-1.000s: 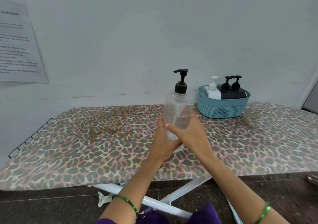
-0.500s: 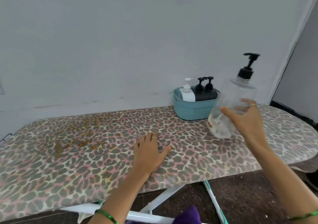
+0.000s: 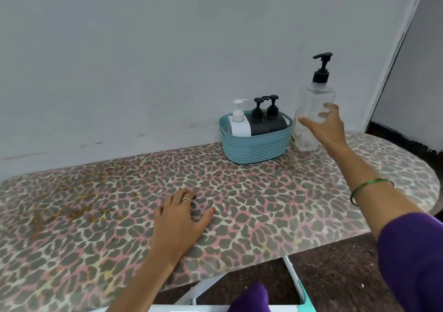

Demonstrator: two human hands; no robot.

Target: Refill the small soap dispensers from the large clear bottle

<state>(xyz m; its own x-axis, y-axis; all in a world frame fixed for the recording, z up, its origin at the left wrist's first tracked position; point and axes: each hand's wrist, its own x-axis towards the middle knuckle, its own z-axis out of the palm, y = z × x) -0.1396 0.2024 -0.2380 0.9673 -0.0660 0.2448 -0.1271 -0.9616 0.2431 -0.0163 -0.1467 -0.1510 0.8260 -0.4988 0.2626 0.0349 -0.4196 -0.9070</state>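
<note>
A single wide-angle view from the person's head looks forward and down across the leopard-print ironing board (image 3: 239,203) toward a pale wall (image 3: 167,48). The board's near edge runs along the bottom, close to the camera, while the blue basket (image 3: 256,147) sits farther off, right of centre. Straight edges bow near the borders.

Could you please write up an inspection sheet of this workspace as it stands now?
Surface: ironing board with leopard-print cover, yellowish stains at its left.
Job's things: large clear bottle upright on the board, right of the basket, black pump on; one white and two black dispensers in the blue basket.
Clutter: nothing seen.
Grippers: left hand flat on the board; right hand around the bottle, fingers loose.
Cables: nothing seen.
Surroundings: pale wall behind, dark floor below.
</note>
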